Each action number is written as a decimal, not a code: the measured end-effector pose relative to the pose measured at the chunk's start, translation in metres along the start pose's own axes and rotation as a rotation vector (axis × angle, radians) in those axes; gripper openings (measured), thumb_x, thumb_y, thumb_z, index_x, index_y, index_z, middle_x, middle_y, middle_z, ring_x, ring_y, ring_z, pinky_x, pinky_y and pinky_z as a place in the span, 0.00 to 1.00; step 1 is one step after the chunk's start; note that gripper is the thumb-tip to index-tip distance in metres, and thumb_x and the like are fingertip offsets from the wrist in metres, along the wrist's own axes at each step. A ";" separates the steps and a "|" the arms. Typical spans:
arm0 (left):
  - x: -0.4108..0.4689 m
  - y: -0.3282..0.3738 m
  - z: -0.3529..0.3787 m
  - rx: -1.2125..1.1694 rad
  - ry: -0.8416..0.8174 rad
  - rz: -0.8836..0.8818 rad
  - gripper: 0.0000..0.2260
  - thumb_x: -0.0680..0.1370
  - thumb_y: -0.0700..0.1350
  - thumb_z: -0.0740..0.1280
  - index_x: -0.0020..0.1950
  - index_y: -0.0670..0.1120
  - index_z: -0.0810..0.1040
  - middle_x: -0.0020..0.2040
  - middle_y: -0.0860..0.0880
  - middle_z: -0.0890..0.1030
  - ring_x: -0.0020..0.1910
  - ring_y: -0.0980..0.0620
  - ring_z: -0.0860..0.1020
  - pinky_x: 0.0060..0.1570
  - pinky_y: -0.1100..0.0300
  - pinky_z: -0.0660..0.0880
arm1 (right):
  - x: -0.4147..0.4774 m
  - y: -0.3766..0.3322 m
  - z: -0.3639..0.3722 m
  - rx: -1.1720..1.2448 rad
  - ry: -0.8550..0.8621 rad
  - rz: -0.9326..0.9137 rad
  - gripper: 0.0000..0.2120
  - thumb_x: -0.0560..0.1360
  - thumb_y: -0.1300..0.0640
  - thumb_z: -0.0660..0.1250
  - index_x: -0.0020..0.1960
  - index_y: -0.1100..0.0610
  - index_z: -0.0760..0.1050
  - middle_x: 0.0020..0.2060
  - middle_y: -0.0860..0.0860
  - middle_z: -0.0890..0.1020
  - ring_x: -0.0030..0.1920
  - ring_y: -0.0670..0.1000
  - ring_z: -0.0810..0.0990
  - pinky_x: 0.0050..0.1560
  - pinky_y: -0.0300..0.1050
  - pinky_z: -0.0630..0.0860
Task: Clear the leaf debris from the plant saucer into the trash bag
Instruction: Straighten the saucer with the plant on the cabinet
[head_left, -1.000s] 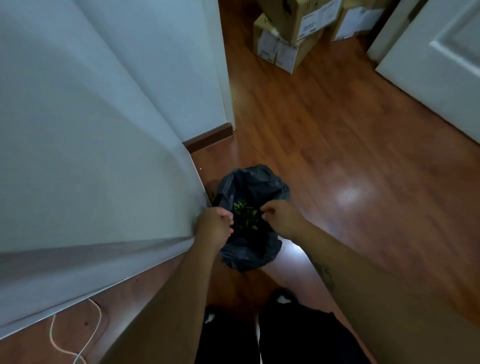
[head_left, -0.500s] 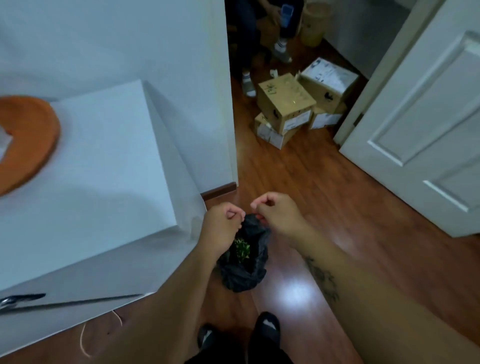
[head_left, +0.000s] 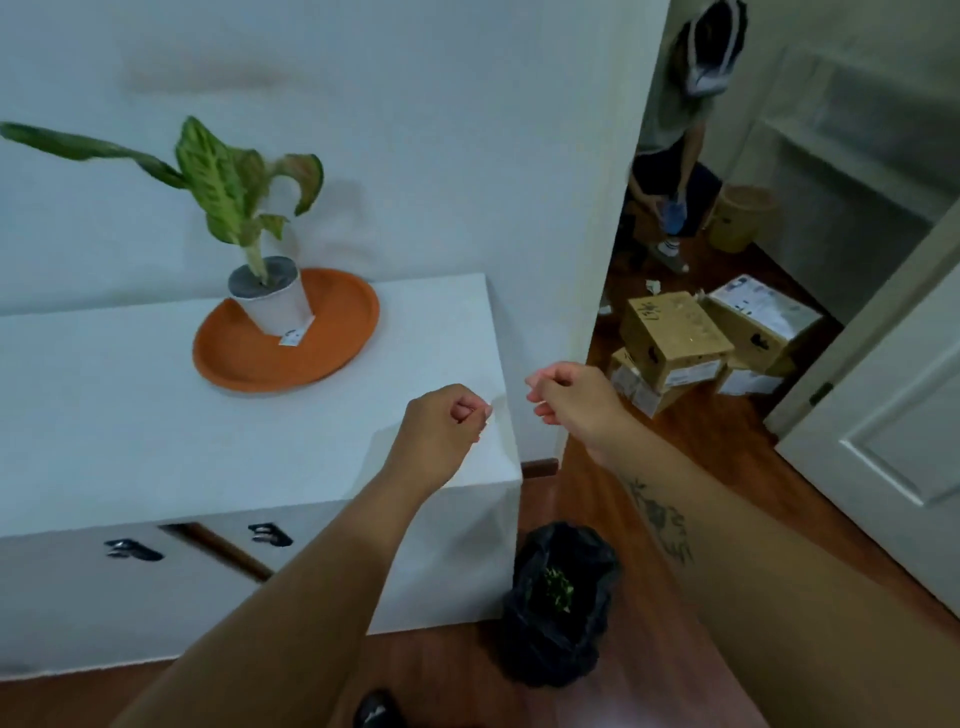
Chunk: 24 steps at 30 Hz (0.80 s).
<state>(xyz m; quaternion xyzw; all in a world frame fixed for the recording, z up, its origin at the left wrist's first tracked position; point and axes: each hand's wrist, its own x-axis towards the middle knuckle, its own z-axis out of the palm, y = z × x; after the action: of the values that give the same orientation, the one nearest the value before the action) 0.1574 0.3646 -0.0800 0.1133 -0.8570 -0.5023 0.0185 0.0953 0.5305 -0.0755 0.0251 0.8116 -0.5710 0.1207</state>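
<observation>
The orange plant saucer (head_left: 270, 358) lies flat left of centre in the frame, round and shallow, its visible surface bare. The black trash bag (head_left: 558, 613) stands crumpled and open-mouthed at lower centre-right, with green leaf debris (head_left: 557, 595) showing inside its opening.

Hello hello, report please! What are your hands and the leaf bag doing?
Left hand and right hand: curled, holding nothing visible. Crumpled black plastic trash bag on floor, green leaf bits inside. Round orange saucer looks clean.
</observation>
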 end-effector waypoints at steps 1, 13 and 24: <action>0.003 -0.008 -0.019 0.019 0.029 0.019 0.03 0.76 0.44 0.68 0.44 0.48 0.82 0.39 0.49 0.83 0.40 0.49 0.81 0.46 0.52 0.81 | 0.004 -0.011 0.013 -0.019 -0.023 -0.016 0.06 0.78 0.54 0.63 0.48 0.53 0.79 0.43 0.50 0.82 0.45 0.51 0.81 0.48 0.43 0.79; 0.041 -0.125 -0.211 0.293 0.269 0.116 0.16 0.74 0.52 0.71 0.60 0.50 0.77 0.60 0.51 0.78 0.58 0.53 0.74 0.55 0.67 0.71 | 0.040 -0.077 0.209 -0.273 -0.192 -0.248 0.27 0.71 0.51 0.71 0.69 0.48 0.69 0.64 0.52 0.71 0.62 0.50 0.71 0.59 0.41 0.68; 0.099 -0.219 -0.286 0.682 0.098 0.130 0.43 0.67 0.78 0.54 0.77 0.59 0.57 0.79 0.42 0.58 0.76 0.37 0.60 0.71 0.41 0.61 | 0.053 -0.052 0.283 -0.573 0.109 -0.399 0.40 0.65 0.35 0.69 0.71 0.51 0.64 0.74 0.58 0.62 0.73 0.66 0.60 0.69 0.64 0.65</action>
<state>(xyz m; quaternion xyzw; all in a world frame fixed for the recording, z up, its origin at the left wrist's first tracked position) 0.1406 -0.0043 -0.1357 0.0819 -0.9790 -0.1790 0.0527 0.0819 0.2429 -0.1296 -0.1383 0.9330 -0.3303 -0.0349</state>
